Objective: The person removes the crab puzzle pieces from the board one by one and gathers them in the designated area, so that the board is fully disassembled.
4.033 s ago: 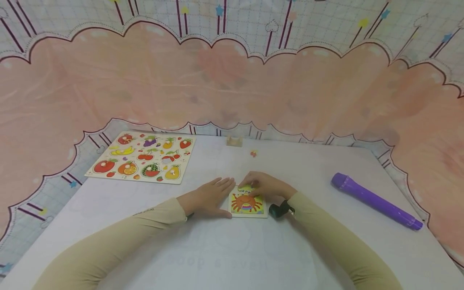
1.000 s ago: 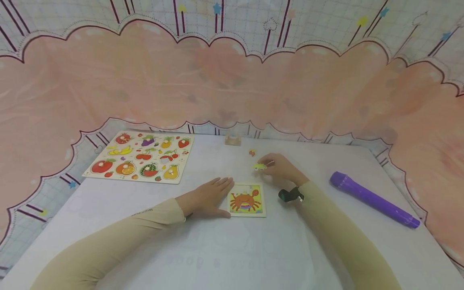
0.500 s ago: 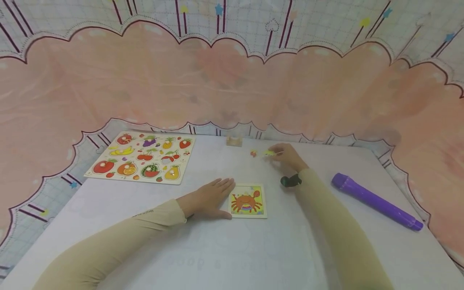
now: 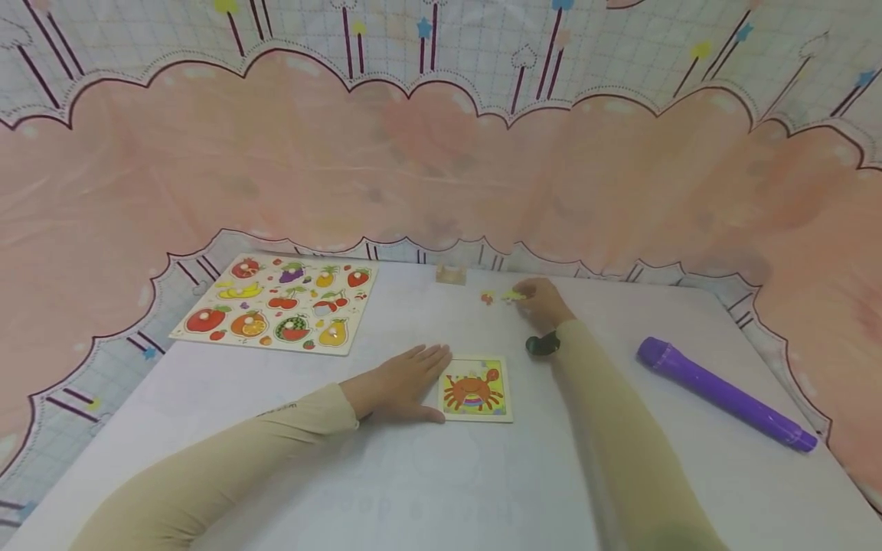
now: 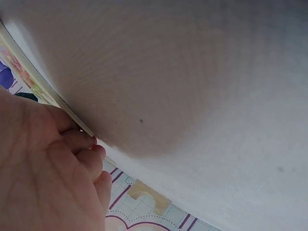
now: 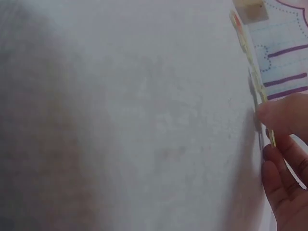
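Observation:
A small square crab jigsaw puzzle [image 4: 474, 390] in a pale wooden tray lies on the table. My left hand [image 4: 400, 383] rests flat beside it, fingers reaching its upper left corner and thumb at the lower left one. In the left wrist view the fingertips meet the thin edge of the puzzle tray [image 5: 53, 98]. Farther back, my right hand [image 4: 544, 302] pinches a yellow puzzle piece [image 4: 513, 295] between thumb and fingers. That yellow piece [image 6: 258, 84] appears edge-on, close over the table, in the right wrist view. Just left of it lies a small red-and-yellow puzzle piece [image 4: 487, 298].
A fruit peg puzzle board [image 4: 315, 329] lies at the back left. A small wooden block with a notch [image 4: 451, 275] stands near the far edge. To the right is a purple microphone-shaped toy [image 4: 726, 392]. A patterned cloth [image 4: 413, 168] hangs behind the white table [image 4: 413, 490].
My right hand has lifted the yellow piece out of the crab puzzle and carried it back beside the red-and-yellow piece. A gap shows at the puzzle's top. My left hand has stayed in place.

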`<state>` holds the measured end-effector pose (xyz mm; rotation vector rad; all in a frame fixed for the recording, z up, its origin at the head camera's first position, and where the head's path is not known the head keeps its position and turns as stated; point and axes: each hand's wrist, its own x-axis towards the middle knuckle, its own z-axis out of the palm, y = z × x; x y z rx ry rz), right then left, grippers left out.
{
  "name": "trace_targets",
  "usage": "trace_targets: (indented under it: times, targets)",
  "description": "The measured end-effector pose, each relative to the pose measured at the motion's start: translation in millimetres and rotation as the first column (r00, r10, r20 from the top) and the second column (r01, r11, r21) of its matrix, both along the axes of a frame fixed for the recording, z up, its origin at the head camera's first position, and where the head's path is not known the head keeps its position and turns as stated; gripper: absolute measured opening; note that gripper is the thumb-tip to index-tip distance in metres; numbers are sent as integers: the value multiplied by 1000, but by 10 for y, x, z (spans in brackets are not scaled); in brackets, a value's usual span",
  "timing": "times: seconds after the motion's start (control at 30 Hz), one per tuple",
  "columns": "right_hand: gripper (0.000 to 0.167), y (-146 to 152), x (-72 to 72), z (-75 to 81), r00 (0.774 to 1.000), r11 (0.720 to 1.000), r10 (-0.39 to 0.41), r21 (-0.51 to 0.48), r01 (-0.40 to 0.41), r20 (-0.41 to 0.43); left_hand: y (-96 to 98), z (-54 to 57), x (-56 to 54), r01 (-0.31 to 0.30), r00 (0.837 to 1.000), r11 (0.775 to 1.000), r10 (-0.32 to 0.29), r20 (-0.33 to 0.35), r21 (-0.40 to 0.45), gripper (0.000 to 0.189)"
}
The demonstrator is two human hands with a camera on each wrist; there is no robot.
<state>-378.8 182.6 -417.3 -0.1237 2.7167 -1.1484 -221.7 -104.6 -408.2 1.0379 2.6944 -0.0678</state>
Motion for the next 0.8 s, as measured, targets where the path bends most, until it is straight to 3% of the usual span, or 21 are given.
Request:
trace_targets:
  times: [0.57, 0.8]
  targets:
    - [35, -28, -12, -68, 999, 997, -37, 63, 36, 13, 1, -2, 12, 11, 1000, 1000, -11, -2, -1, 98]
    - [41, -34, 8, 1, 1000, 997, 13, 78, -11, -23, -11, 5, -1, 17, 1000, 1000, -17, -3, 0, 98]
